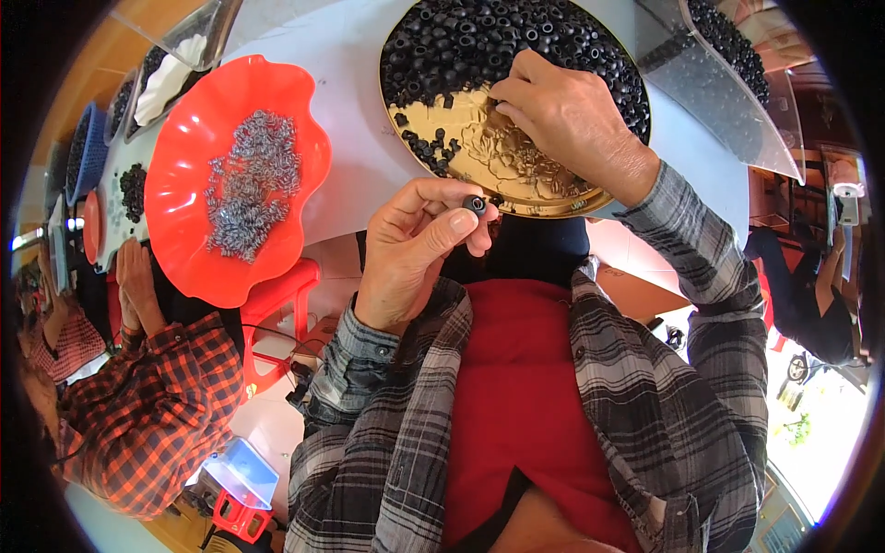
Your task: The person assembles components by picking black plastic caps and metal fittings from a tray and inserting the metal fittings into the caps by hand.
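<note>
My left hand (406, 249) pinches a small black ringed cap (475, 205) between thumb and fingers, with its hollow end showing. It is just off the near edge of a round gold tray (426, 115). My right hand (576, 111) reaches over that tray with its fingertips drawn together at the edge of a pile of black hollow caps (470, 46). Whatever those fingertips hold, if anything, is hidden. Smaller black pieces (430, 147) lie loose on the tray's left side. Left of the tray, a red wavy-rimmed dish (175, 194) carries a heap of small metal springs (253, 180).
A clear plastic bin (770, 120) with black parts stands at the right. On the far left are a blue basket (89, 152) and a small heap of dark pieces (134, 192). A co-worker in an orange checked shirt (175, 405) sits to my left, beside a red stool (300, 295).
</note>
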A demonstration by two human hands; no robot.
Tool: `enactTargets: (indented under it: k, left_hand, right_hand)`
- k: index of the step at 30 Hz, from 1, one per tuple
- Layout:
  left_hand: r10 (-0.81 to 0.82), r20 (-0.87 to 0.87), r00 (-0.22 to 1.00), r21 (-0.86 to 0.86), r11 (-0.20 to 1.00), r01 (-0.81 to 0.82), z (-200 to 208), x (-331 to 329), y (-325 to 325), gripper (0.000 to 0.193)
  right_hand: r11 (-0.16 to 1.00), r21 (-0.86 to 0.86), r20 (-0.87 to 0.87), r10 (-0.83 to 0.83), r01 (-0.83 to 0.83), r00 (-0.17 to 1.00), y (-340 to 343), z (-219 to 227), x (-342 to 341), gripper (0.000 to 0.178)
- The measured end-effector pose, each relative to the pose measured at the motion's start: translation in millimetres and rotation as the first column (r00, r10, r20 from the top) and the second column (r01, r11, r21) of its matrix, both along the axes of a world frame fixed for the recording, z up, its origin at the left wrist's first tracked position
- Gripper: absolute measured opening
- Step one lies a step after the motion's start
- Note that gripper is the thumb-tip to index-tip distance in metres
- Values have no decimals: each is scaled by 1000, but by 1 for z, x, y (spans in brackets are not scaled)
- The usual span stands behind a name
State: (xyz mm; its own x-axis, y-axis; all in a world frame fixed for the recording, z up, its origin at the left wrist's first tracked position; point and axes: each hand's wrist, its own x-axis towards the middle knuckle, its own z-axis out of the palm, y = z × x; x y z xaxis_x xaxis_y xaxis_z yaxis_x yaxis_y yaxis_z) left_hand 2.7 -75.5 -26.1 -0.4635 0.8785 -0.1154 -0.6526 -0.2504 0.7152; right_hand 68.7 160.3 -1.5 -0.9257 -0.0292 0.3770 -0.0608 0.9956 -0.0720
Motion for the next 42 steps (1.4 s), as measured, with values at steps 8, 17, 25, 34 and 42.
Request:
enactTargets:
  k: [8, 17, 25, 34, 42]
  left_hand:
    - [7, -27, 1000, -77, 997, -9, 3, 0, 4, 25]
    - [-7, -25, 1000, -5, 1000, 7, 1, -3, 3, 22]
    - [100, -198, 975, 40, 995, -93, 8, 1, 20, 23]
    - [87, -135, 987, 73, 994, -77, 7, 0, 31, 22]
    - [112, -234, 966, 111, 990, -88, 11, -2, 34, 23]
  right_hand:
    - [994, -58, 13, 98, -97, 995, -2, -2, 6, 12]
    - [931, -304, 13, 216, -202, 976, 2, 3, 3, 22]
    - [426, -901, 140, 102, 84, 985, -13, 17, 23, 31]
    - [200, -975, 109, 47, 98, 993, -15, 21, 33, 31]
    - [136, -989, 64, 16, 62, 998, -26, 16, 37, 21]
